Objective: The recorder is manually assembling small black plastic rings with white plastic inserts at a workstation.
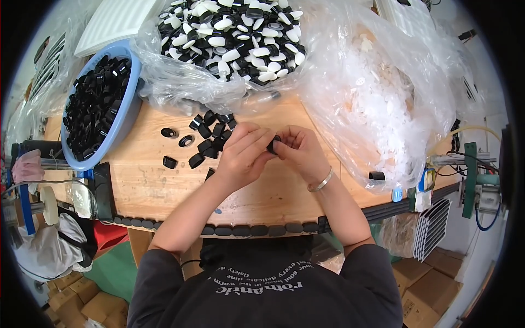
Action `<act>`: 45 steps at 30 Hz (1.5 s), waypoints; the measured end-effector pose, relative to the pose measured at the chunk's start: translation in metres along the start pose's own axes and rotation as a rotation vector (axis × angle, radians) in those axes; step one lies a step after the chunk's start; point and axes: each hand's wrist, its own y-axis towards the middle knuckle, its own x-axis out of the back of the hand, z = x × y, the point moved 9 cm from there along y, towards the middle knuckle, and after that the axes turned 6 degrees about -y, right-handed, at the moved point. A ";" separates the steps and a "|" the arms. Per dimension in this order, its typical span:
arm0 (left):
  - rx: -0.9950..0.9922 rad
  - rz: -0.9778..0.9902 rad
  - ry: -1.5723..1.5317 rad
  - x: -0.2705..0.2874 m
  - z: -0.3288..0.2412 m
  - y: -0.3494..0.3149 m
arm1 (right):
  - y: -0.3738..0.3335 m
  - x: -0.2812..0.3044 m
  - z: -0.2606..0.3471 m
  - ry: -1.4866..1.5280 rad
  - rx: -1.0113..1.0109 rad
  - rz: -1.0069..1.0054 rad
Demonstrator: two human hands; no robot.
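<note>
My left hand and my right hand meet over the middle of the wooden table. Between their fingertips is a small black cap, pinched by my right thumb and fingers, while the closed fingers of my left hand press on its other side. My fingers partly cover the cap. Just left of my left hand lies a loose cluster of similar black caps. Two of them, including one ring-like cap, show their openings. My right wrist has a silver bracelet.
A blue basin full of black caps stands at the left. Behind my hands is a plastic-lined heap of black and white pieces. A clear bag of thin white pieces lies right, near a single black cap. Black pieces line the front edge.
</note>
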 end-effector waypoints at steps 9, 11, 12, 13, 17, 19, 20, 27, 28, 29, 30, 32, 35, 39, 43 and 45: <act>0.096 0.067 0.096 0.005 0.007 0.011 | 0.004 0.004 0.001 0.031 -0.010 -0.085; 0.104 0.086 0.132 0.005 0.006 0.011 | 0.001 -0.002 0.013 -0.178 0.192 -0.130; 0.176 0.068 0.103 0.007 0.011 0.011 | 0.001 0.000 0.014 -0.178 0.193 -0.130; 0.248 0.051 0.073 0.009 0.017 0.009 | 0.001 0.005 0.014 -0.122 0.164 -0.132; 0.746 -0.056 -0.527 0.006 0.063 -0.021 | 0.003 0.017 0.020 0.054 0.154 -0.121; 0.790 -0.057 -0.622 0.001 0.063 -0.025 | 0.002 0.015 0.020 0.020 0.154 -0.100; 0.837 -0.058 -0.716 -0.002 0.064 -0.027 | 0.001 0.011 0.020 -0.013 0.152 -0.077; 0.877 -0.065 -0.566 0.000 0.071 -0.034 | 0.002 0.005 0.019 -0.016 0.166 -0.037; 0.864 -0.105 -0.588 0.002 0.070 -0.032 | 0.002 0.005 0.019 -0.010 0.171 -0.056; 0.848 -0.146 -0.610 0.004 0.070 -0.031 | 0.002 0.006 0.019 -0.004 0.178 -0.076; 0.845 -0.149 -0.607 0.004 0.070 -0.030 | 0.002 0.004 0.020 -0.005 0.181 -0.072; 0.836 -0.132 -0.611 0.001 0.072 -0.031 | 0.001 0.009 0.024 -0.042 0.224 -0.153; 0.745 -0.014 -0.362 0.006 0.058 -0.014 | 0.001 0.019 0.028 -0.241 0.198 -0.132; 0.606 0.081 -0.121 0.012 0.043 -0.005 | -0.004 0.056 0.042 -0.576 0.210 -0.219; 0.518 0.204 0.042 0.013 0.032 -0.007 | -0.010 0.064 0.039 -0.673 0.017 -0.026; 0.485 0.238 0.111 0.010 0.032 -0.011 | -0.009 0.041 0.058 -0.622 -0.020 0.069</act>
